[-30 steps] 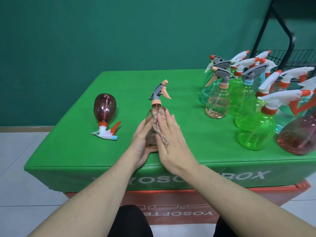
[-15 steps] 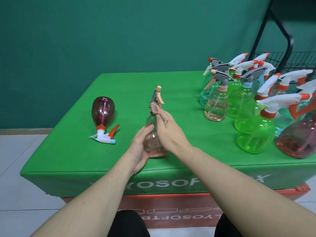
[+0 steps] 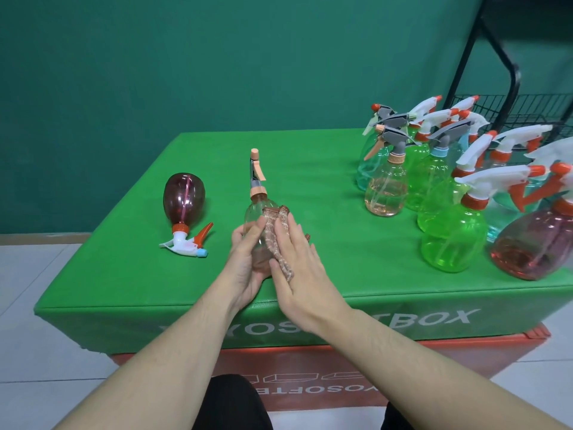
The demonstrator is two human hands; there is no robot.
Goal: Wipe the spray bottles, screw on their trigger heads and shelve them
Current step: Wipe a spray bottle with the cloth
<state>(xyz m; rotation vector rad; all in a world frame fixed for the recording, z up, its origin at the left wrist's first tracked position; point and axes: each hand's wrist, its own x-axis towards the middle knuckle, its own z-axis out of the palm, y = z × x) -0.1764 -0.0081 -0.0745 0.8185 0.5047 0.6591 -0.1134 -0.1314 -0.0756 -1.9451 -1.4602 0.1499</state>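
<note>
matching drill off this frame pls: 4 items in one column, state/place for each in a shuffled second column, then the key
Items
1. peach-tinted bottle
2. dark red bottle
3. cloth
4. wire rack

States/places
A. lying on its side on the green table, trigger head toward the near edge
B. behind the table's far right corner
C. upright near the front edge, left hand gripping its body
D. pressed against a bottle by the right hand

Pairs: 1-C, 2-A, 3-D, 4-B

Both hands (image 3: 248, 262) wipe an upright bottle (image 3: 259, 218).
</note>
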